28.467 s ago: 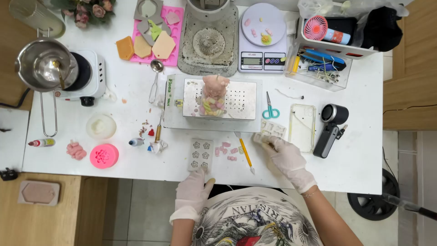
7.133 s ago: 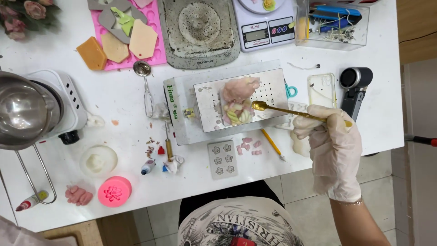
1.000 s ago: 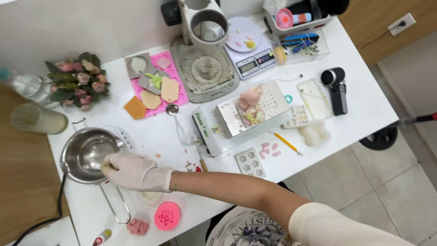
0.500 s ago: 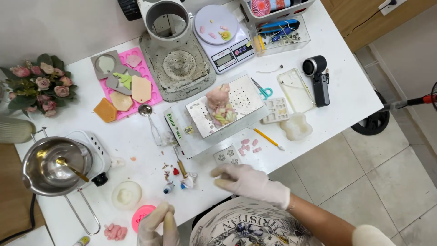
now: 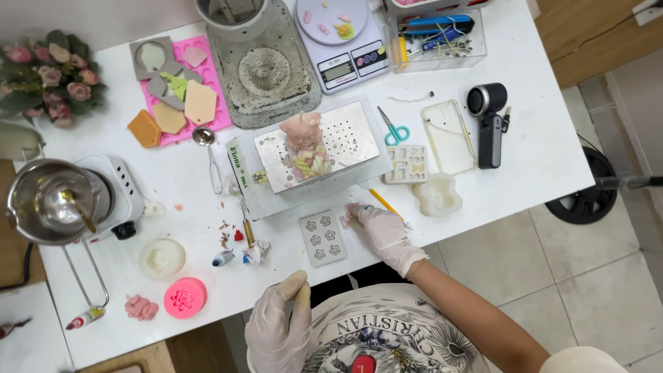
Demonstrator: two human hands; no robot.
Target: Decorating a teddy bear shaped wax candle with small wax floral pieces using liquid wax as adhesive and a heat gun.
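- The right hand, gloved in white, is reaching to the small pink wax pieces lying on the white tabletop, between the grey flower mould and the yellow-handled tool.
- Its fingertips are pinching down onto those pieces; the grip is looking narrow, but whether a piece is actually caught between the fingers is too small to tell.
- The left hand, also gloved, is hovering off the tabletop's near edge, fingers straight and pressed together, holding nothing.
- These pieces are looking tiny and light, probably brittle and a little slick under a glove; a soft pinch by the edges, one at a time, is seeming the safest hold, since a hard squeeze could well crush or chip them.
- The flower mould beside them is looking soft and bendy, lying flat, just left of the right hand.
- Just beyond, the pink candle figure is standing on a perforated metal plate, with pale pastel bits gathered at its front.
- The surface is smooth, white and hard, dotted with wax crumbs, so small pieces may be sliding easily.
- Around the room: a steel pot is sitting on a small white hotplate at far left, a digital scale at the back, scissors to the right, pale tiled floor below.
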